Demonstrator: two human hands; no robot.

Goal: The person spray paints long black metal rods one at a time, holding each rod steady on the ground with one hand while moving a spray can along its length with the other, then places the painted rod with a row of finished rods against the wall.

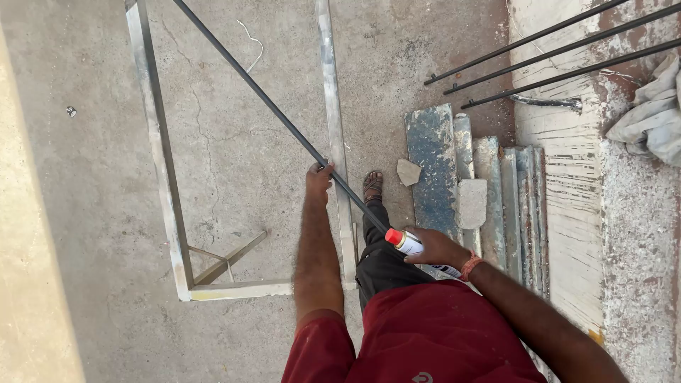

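My left hand (pixel 318 177) grips a long dark metal rod (pixel 255 91) that runs diagonally from the top left down toward my body. My right hand (pixel 436 247) holds a white spray can with a red cap (pixel 403 241), its nozzle close to the rod's lower part. The rod lies across a pale metal rectangular frame (pixel 164 177) resting on the concrete floor. My sandalled foot (pixel 372 186) stands beside the frame's right rail.
Several flat worn metal strips (pixel 489 198) lie stacked at the right with two stone pieces (pixel 472 202) on them. Three dark rods (pixel 560 50) rest on a whitewashed ledge at top right, beside a crumpled grey cloth (pixel 652 117).
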